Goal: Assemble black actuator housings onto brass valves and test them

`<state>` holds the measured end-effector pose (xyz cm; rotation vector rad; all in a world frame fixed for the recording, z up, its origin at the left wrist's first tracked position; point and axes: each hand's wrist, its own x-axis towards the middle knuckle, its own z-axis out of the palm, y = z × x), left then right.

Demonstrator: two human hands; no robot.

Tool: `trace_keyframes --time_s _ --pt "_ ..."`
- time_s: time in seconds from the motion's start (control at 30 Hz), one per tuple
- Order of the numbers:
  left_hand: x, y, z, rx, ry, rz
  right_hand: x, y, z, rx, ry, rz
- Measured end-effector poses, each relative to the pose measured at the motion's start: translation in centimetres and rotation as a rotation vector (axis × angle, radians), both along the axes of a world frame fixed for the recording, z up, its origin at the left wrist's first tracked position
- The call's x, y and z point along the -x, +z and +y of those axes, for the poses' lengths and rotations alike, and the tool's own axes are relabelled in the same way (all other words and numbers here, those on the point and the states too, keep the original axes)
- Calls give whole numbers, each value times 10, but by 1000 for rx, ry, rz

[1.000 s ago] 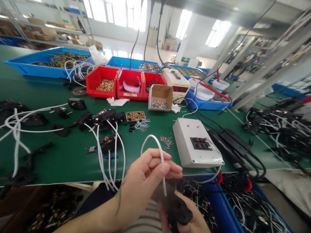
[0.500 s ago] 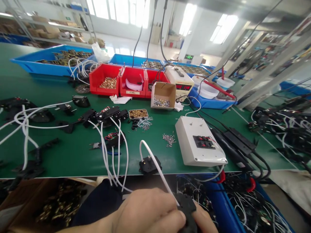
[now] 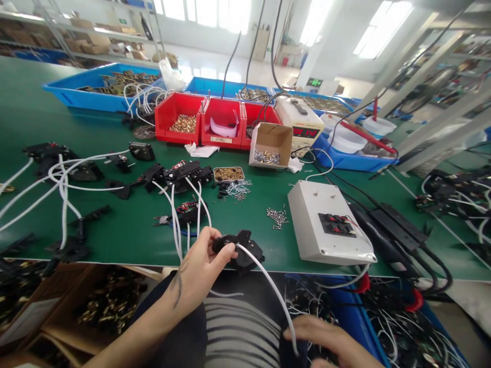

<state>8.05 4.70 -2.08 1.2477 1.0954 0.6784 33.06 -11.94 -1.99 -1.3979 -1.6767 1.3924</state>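
My left hand [image 3: 201, 263] is closed on a black plastic plug part [image 3: 240, 248] at the near edge of the green table [image 3: 115, 230]. A white cable [image 3: 268, 291] runs from that part down and to the right to my right hand [image 3: 330, 342], low in the view above my lap. Its fingers curl around the cable's lower end. Just left of my left hand, several white cables [image 3: 176, 225] hang over the table edge from a cluster of black parts [image 3: 180, 174].
A white box with red and black terminals [image 3: 330, 225] lies to the right, loose screws [image 3: 276, 216] beside it. Red bins [image 3: 203, 122], a cardboard box [image 3: 270, 145] and blue trays [image 3: 95, 87] stand behind. Below the table are a cardboard box of brass parts [image 3: 95, 306] and a blue cable bin [image 3: 356, 327].
My left hand rose from my lap to the table edge and took hold of the black part lying there. My right hand stayed low, with the white cable stretched between them.
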Motion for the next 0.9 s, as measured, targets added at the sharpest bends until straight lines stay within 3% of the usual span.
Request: trace_keyframes --time_s 0.13,0.2,0.27,0.37,0.5,0.6,0.73,0.9 --pt "7 -7 -7 -3 -149 220 22 -7 43 -37 -517 4" --pt "10 -8 -11 -23 -193 305 37 -18 70 21 -628 123" --pt "11 -10 -14 -28 -212 322 50 -29 93 106 -607 213" --pt "9 -16 -17 21 -190 166 65 -36 108 148 -561 268" --pt "0 -16 -17 69 -52 -124 76 -32 99 29 -630 406" --pt "-4 -8 -15 79 -27 -202 78 -27 87 -72 -694 469" --pt "1 3 -13 -3 -119 -171 79 -22 76 -98 -711 479" --pt "10 14 0 -320 -170 61 72 -14 70 -185 -686 222"
